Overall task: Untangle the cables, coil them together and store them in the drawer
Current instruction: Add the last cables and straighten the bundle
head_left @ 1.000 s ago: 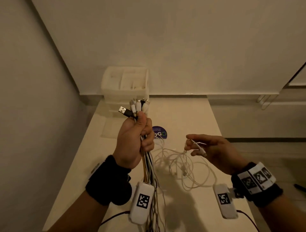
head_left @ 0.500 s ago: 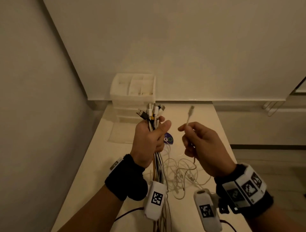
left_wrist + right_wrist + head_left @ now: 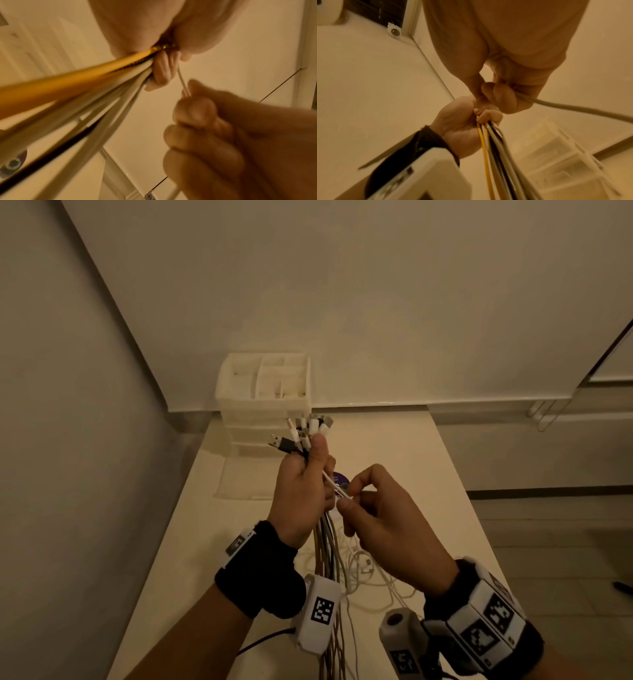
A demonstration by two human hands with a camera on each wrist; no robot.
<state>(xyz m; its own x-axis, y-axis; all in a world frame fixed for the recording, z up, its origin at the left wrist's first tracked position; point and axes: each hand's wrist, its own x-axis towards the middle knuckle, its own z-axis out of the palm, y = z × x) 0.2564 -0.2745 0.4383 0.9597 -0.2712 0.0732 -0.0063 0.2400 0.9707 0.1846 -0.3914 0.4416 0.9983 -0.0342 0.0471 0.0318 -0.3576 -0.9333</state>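
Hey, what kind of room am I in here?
Probably a plain indoor work corner: a white table pushed against bare walls, a small plastic drawer organizer at its back, tiled floor beside it.

three views: one from the head, one from each wrist

the head view looks forward and down from above, taking in both forearms, the table (image 3: 404, 460), the drawer unit (image 3: 263, 385) at its far end and the wall corner behind. the left wrist view sits just under the left hand (image 3: 145, 27), looking up along it, so near that the cable bundle (image 3: 68, 86) fills the frame and blurs. the right wrist view looks up along the right hand (image 3: 505, 47) from equally close, facing the drawer unit (image 3: 559, 155). all three share both hands and the bundle; each wrist view catches the other hand.
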